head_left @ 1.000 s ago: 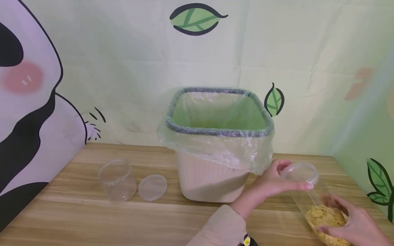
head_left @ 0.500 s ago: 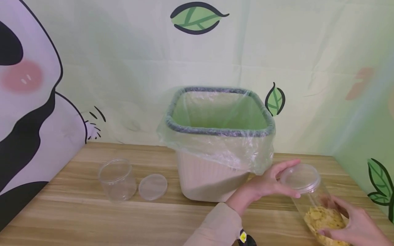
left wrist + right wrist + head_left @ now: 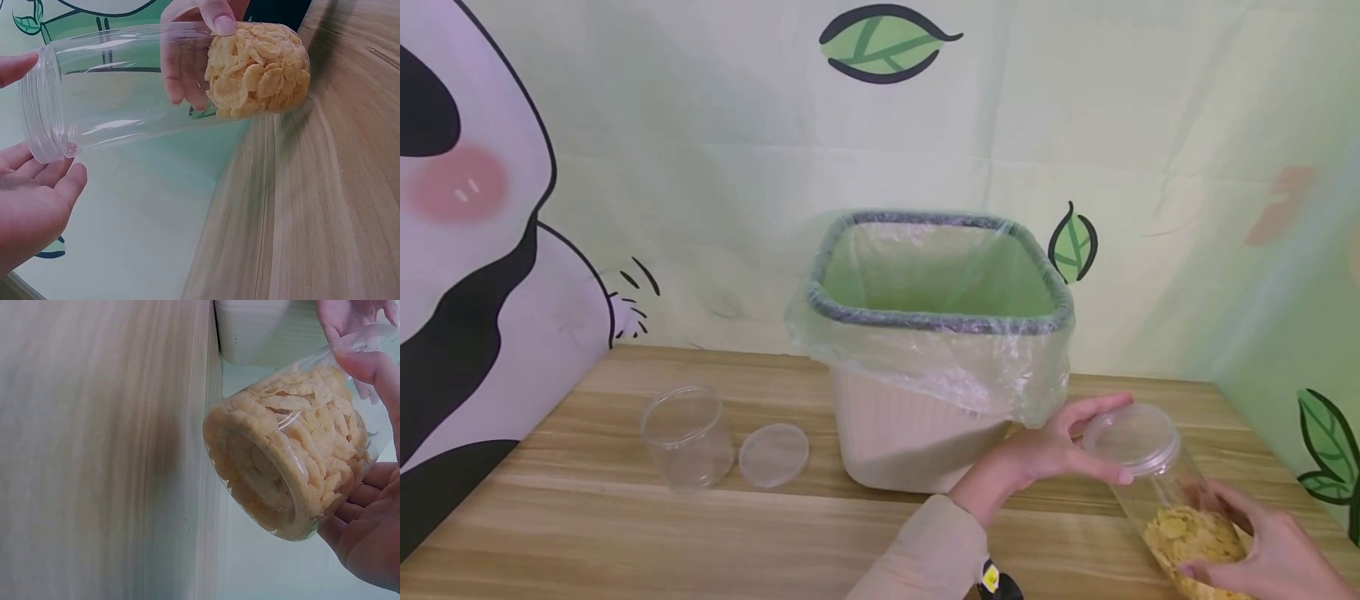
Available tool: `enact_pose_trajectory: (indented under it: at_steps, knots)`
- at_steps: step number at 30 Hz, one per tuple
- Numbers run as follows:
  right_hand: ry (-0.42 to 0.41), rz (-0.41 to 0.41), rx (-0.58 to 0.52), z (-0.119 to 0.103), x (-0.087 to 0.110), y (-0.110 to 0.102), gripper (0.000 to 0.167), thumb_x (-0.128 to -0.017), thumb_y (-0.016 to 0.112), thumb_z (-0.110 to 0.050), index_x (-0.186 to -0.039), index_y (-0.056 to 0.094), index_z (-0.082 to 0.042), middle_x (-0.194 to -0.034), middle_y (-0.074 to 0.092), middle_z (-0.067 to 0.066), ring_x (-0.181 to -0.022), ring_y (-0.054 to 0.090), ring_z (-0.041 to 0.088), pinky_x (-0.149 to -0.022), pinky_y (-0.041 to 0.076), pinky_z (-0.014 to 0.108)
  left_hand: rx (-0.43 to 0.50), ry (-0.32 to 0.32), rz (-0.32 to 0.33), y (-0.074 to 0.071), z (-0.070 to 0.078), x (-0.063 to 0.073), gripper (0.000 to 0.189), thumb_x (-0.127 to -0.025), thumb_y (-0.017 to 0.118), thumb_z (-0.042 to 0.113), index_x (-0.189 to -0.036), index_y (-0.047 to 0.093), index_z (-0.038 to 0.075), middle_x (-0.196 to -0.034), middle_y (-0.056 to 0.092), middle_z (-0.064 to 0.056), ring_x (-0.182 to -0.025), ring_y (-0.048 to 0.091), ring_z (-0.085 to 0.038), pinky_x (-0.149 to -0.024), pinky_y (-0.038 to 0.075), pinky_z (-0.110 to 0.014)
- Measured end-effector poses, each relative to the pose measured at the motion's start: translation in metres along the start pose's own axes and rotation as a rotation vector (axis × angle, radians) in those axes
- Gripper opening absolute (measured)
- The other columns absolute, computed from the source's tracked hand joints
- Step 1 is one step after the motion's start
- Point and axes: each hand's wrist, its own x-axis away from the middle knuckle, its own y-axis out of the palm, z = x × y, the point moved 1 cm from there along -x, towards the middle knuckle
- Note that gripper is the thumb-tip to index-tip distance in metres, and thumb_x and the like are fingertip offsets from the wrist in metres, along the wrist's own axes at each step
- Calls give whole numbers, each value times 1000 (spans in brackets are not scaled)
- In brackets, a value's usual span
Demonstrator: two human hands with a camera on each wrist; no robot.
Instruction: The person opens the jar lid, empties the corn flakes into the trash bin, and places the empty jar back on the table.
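A tall clear plastic jar [image 3: 1150, 492] with yellow flakes [image 3: 1195, 537] in its lower part is held tilted at the right of the head view. In the right wrist view the jar's base shows, raised off the table. My right hand [image 3: 1273, 542] grips the lower body, thumb in front and fingers behind. At the top, my left hand [image 3: 1060, 446] holds the clear screw lid [image 3: 1131, 437] between thumb and fingers, as the left wrist view also shows. The lid sits on the jar's mouth.
A bin [image 3: 917, 442] with a plastic liner stands at the middle back, close to my left wrist. Left of it are an uncovered clear tub [image 3: 688, 446] and a flat round lid [image 3: 773, 455] on the wooden table [image 3: 700, 550]. A printed cloth [image 3: 715, 183] hangs behind.
My left hand's fingers have shifted round the lid and its wrist has drawn slightly left. The jar's top has tipped slightly toward me. Over the last half second little differs.
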Motion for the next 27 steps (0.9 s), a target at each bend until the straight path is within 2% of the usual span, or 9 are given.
enact_pose_trajectory:
  at_steps: [8, 12, 18, 27]
  knots:
    - [1, 16, -1, -1, 1, 0, 101, -70, 74, -45, -131, 26, 18, -121, 40, 43, -106, 41, 58, -73, 42, 60, -14, -21, 87, 2, -2, 1, 72, -73, 70, -2, -133, 44, 28, -123, 47, 17, -107, 45, 2, -85, 42, -21]
    - [2, 26, 6, -1, 1, 0, 102, -70, 74, -46, -130, 25, 20, -120, 42, 42, -106, 40, 58, -74, 41, 61, -60, -19, 163, 4, -3, 1, 69, -71, 75, 4, -129, 48, 31, -123, 47, 17, -109, 44, 1, -85, 42, -23]
    - [20, 8, 21, -1, 0, -1, 103, -71, 72, -48, -130, 24, 21, -119, 42, 42, -106, 40, 58, -74, 42, 59, -132, -42, 270, 9, -3, 1, 66, -67, 80, 14, -121, 49, 36, -115, 49, 17, -100, 48, -2, -80, 44, -22]
    - [0, 16, 7, -4, 1, -1, 101, -71, 72, -47, -131, 25, 20, -119, 46, 39, -107, 39, 58, -74, 42, 60, -182, -77, 372, 14, -1, 1, 60, -64, 83, 24, -114, 50, 27, -101, 51, 14, -90, 48, -2, -74, 43, -20]
